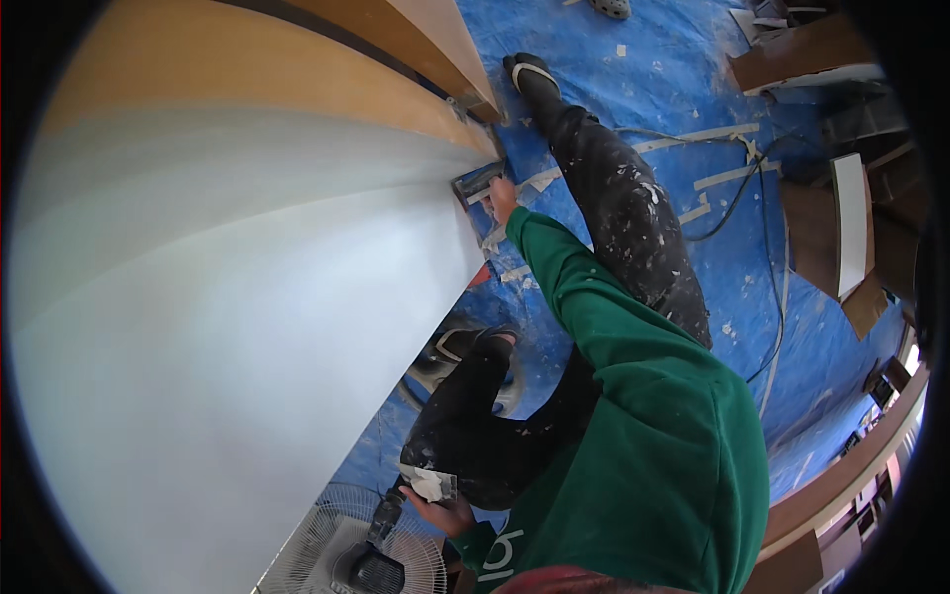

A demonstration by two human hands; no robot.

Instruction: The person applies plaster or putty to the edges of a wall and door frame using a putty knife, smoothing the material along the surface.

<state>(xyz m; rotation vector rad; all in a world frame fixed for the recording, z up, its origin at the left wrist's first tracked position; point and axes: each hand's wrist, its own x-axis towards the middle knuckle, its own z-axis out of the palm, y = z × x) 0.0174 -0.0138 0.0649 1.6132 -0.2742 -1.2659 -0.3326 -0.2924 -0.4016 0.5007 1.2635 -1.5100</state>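
Observation:
My right hand [503,197] reaches far forward along the wall. Its fingers are closed on a wide, flat trowel [479,182], held against the end of the white wall [257,287] close to the floor. My left hand [450,515] is low and near my body beside my bent left knee. It grips a small flat plate [428,483] carrying a lump of white filler [427,484]; the plate's handle, if it has one, is hidden. My dark trousers [628,203] are spattered white.
Blue sheeting [732,297] with strips of tape covers the floor. A dark cable [772,247] crosses it to the right. A fan [361,554] stands near my left hand. Wooden trim [257,59] borders the wall. Cardboard pieces [813,238] lie at the right; a shoe [611,8] is at the top.

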